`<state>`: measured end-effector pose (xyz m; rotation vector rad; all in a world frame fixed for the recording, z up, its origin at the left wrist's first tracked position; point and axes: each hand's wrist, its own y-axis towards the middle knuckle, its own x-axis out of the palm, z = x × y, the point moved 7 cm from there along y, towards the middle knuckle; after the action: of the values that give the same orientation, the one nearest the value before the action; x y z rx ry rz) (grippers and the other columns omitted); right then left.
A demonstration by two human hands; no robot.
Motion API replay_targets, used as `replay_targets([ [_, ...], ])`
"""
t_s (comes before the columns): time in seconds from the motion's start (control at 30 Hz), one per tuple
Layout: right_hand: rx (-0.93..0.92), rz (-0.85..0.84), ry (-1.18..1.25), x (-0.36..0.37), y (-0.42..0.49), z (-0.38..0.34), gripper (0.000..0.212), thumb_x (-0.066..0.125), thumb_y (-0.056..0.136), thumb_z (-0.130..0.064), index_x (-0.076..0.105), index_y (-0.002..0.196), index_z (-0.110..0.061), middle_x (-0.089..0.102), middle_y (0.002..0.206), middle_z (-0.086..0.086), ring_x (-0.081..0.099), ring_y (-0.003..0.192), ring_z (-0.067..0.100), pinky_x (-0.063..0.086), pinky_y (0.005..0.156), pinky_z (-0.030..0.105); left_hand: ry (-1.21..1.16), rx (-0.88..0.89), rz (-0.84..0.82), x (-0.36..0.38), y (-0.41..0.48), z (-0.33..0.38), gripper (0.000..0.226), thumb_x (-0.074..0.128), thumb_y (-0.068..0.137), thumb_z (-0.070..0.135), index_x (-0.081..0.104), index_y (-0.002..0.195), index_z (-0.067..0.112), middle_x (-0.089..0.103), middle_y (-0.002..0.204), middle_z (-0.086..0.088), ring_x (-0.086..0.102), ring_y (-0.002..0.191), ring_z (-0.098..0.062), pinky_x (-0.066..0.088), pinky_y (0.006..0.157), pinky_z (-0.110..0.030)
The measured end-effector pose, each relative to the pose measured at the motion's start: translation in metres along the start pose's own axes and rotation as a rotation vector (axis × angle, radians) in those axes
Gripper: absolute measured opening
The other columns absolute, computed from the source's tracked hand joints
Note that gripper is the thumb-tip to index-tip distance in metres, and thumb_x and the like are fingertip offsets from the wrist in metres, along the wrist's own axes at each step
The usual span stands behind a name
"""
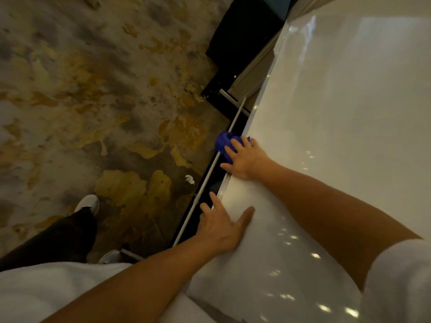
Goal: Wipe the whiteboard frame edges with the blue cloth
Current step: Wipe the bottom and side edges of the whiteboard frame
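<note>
- Right hand [247,159], fingers spread, presses the blue cloth [222,141] onto the whiteboard frame edge [224,185].
- Left hand [219,229] lies flat, empty, nearer the body than the cloth.
- Judgement: wiping is in progress, and the edge beyond the cloth is likely outstanding.

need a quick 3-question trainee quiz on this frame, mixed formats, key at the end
1. Multiple choice: which hand presses the blue cloth against the frame edge of the whiteboard? A) left B) right C) both
2. True or false: the left hand rests open on the whiteboard and holds nothing.
3. Fill in: the small crumpled white scrap lies on the patterned ____.

Key
1. B, the right hand
2. True
3. carpet
</note>
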<state>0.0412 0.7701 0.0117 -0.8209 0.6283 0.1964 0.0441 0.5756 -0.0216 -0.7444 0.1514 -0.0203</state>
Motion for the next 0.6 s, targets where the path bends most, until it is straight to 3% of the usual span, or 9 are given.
replay_targets([
  [0.1,-0.239,-0.081,0.049,0.017,-0.022,-0.046,0.079,0.016,0.091,-0.073,0.022,0.154,-0.026,0.015,0.164,0.006,0.003,0.149,0.036,0.005,0.119,0.053,-0.044,-0.064,-0.015,-0.001,0.000,-0.001,0.136,0.026,0.049,0.101,-0.019,0.150,0.023,-0.005,0.159,-0.015,0.017,0.143,-0.044,0.025,0.112,-0.055],
  [0.17,-0.318,-0.102,0.048,0.014,-0.026,-0.040,0.077,0.016,0.091,-0.074,0.022,0.154,-0.030,0.017,0.163,0.005,0.006,0.149,0.034,0.005,0.119,0.054,-0.027,-0.068,-0.020,0.000,0.000,-0.001,0.130,0.031,0.056,0.098,-0.019,0.150,0.023,-0.002,0.158,-0.015,0.021,0.141,-0.044,0.028,0.111,-0.054],
  [0.37,0.035,0.004,-0.038,-0.018,0.005,0.028,0.079,0.014,0.091,-0.073,0.008,0.156,-0.028,0.008,0.165,0.005,0.003,0.149,0.036,0.003,0.119,0.055,0.006,-0.053,-0.034,-0.012,0.011,0.015,0.123,0.034,0.062,0.094,-0.019,0.151,0.027,0.005,0.159,-0.018,0.023,0.141,-0.045,0.031,0.111,-0.056],
  [0.47,-0.194,-0.020,0.008,0.003,0.008,-0.015,0.079,0.018,0.090,-0.073,0.027,0.152,-0.025,0.020,0.162,0.008,0.007,0.148,0.039,0.010,0.118,0.054,-0.060,-0.168,-0.090,-0.008,0.030,0.023,0.123,0.039,0.061,0.094,-0.016,0.151,0.030,0.011,0.159,-0.023,0.024,0.141,-0.047,0.028,0.113,-0.056],
  [0.53,-0.389,-0.049,0.000,0.019,0.008,-0.036,0.075,0.017,0.091,-0.071,0.038,0.147,-0.026,0.028,0.159,0.007,0.009,0.148,0.037,0.008,0.117,0.056,-0.131,-0.224,-0.131,-0.006,0.044,0.031,0.121,0.044,0.066,0.089,-0.014,0.152,0.026,0.019,0.158,-0.022,0.031,0.139,-0.044,0.031,0.112,-0.052],
  [0.6,-0.359,-0.025,-0.019,0.019,0.023,-0.009,0.067,0.020,0.094,-0.067,0.036,0.148,-0.029,0.028,0.159,0.006,0.009,0.148,0.036,0.005,0.116,0.058,-0.187,-0.281,-0.181,-0.006,0.063,0.041,0.123,0.048,0.067,0.087,-0.014,0.152,0.022,0.018,0.159,-0.019,0.032,0.139,-0.041,0.033,0.111,-0.049],
])
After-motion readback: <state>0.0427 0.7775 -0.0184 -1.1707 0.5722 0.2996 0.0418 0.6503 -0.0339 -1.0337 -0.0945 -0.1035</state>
